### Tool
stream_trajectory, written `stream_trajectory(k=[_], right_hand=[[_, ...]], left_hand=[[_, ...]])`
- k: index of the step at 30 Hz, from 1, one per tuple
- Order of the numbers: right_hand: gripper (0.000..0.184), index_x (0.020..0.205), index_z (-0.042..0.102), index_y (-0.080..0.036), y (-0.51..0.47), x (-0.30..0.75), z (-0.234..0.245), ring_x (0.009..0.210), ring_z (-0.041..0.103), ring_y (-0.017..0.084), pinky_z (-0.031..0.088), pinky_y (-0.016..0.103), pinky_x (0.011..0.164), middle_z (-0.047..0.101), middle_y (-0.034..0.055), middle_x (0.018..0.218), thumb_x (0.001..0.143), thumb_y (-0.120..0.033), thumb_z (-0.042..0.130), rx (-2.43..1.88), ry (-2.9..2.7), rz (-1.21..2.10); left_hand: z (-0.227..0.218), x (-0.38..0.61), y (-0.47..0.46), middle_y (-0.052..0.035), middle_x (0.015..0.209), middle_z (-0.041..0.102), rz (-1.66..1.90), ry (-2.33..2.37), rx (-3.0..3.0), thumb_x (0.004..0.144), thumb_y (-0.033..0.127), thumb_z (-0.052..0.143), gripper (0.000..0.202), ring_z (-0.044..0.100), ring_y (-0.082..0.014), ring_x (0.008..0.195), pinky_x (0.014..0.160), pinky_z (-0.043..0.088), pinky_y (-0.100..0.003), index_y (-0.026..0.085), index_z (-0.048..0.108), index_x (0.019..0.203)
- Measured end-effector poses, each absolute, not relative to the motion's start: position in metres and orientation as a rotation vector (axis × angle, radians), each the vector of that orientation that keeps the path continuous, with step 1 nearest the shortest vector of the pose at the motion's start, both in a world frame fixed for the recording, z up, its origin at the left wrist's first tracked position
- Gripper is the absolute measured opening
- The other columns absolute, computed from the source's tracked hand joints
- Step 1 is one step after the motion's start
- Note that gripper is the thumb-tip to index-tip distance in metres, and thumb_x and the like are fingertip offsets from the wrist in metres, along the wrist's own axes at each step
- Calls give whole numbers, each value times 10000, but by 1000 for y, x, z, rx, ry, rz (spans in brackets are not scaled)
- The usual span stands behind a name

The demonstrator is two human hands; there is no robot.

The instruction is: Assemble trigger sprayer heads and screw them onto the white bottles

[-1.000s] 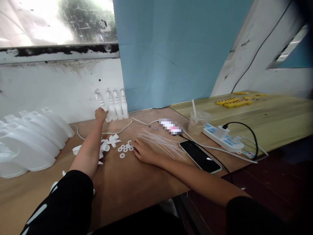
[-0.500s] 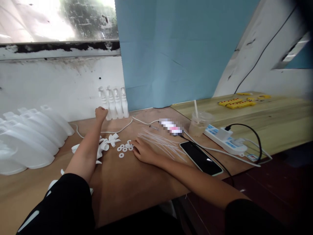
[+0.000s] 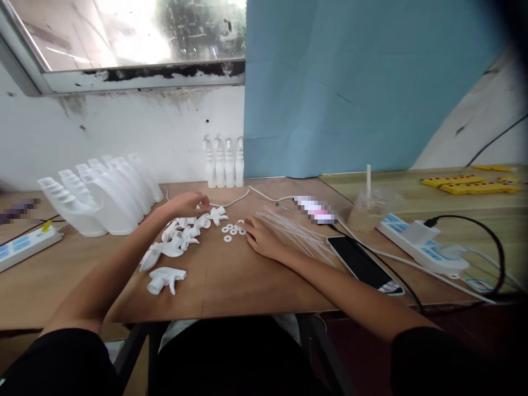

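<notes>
My left hand hovers with fingers loosely spread over a pile of white spray trigger heads on the wooden table. It holds nothing. One more trigger head lies apart, nearer the front edge. My right hand lies flat on the table, its fingertips at several small white washers. A fan of thin clear tubes lies just right of that hand.
Several trigger heads stand upright against the back wall. White bottles lie in a row at left. A phone, a cup with a straw, two power strips and yellow pieces also lie about.
My left hand has drawn back from the upright trigger heads at the wall to above the loose pile. My right hand stays put. The view has swung left.
</notes>
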State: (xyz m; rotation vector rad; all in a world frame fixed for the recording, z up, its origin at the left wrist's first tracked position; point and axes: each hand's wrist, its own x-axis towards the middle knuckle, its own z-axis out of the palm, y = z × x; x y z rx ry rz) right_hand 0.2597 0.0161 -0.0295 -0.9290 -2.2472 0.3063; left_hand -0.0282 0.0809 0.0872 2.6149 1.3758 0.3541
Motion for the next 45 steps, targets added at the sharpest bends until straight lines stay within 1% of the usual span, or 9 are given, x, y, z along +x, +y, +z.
stream_trajectory(k=[3,8,13,17,23,29,36,40,45], right_hand=[[455,1289,604,-199,20,260,-33,1227,490,272,418,475,1026,467,174,1363,880,-82,442,-913,-2297,257],[426,1221,657,-223,24,260,-35,1156,545,260,387,508,1031,591,137,1283,881,-77,446,-938,-2375,138],[420,1231,639,-196,22,258,-30,1131,571,247,413,479,1006,615,142,1260,876,-78,449,-903,-2346,145],[379,1190,640,-172,20,258,-23,1056,598,220,461,410,947,650,129,1168,859,-80,480,-915,-2231,217],[132,872,686,-172,22,258,-18,833,603,184,467,323,797,681,62,878,840,-117,569,-1047,-2182,240],[129,941,666,-156,21,254,-16,839,565,187,438,316,794,655,72,891,822,-133,621,-1034,-2217,194],[188,991,652,-157,26,251,-20,738,537,145,439,292,731,646,59,915,810,-136,605,-1017,-2170,285],[184,974,648,-176,18,247,-11,668,513,121,442,264,653,639,30,867,806,-249,632,-978,-2013,439],[163,917,654,-195,-7,225,18,769,564,141,476,274,690,639,52,942,845,-337,618,-735,-2077,609]], left_hand=[[82,-32,50,-78,879,674,202,1268,2755,739,442,666,243,614,-253,890,839,430,-329,224,712,836],[74,-38,24,-83,870,665,55,1311,2825,726,473,680,278,593,-270,919,816,415,-332,225,710,847],[70,-40,19,-83,1003,684,-98,1399,2823,744,345,644,251,611,-268,944,781,422,-322,249,710,967],[74,-34,25,-70,979,698,-232,1415,2804,722,284,625,295,631,-263,897,702,418,-304,269,693,1009],[77,-22,14,-20,830,665,238,1182,2718,778,441,632,299,614,-209,742,649,427,-303,278,626,1028],[59,-4,-21,-32,963,656,739,955,2352,793,473,659,292,616,-192,804,751,493,-328,252,576,964],[35,3,-29,-51,1012,650,727,884,2233,739,411,735,353,617,-201,885,790,500,-339,245,578,1009],[24,4,-27,-66,1055,630,673,873,2114,703,376,768,432,610,-172,821,718,503,-313,227,565,1055],[18,4,-25,-36,952,616,719,846,2058,662,313,799,514,585,-148,763,668,485,-282,214,509,1075]])
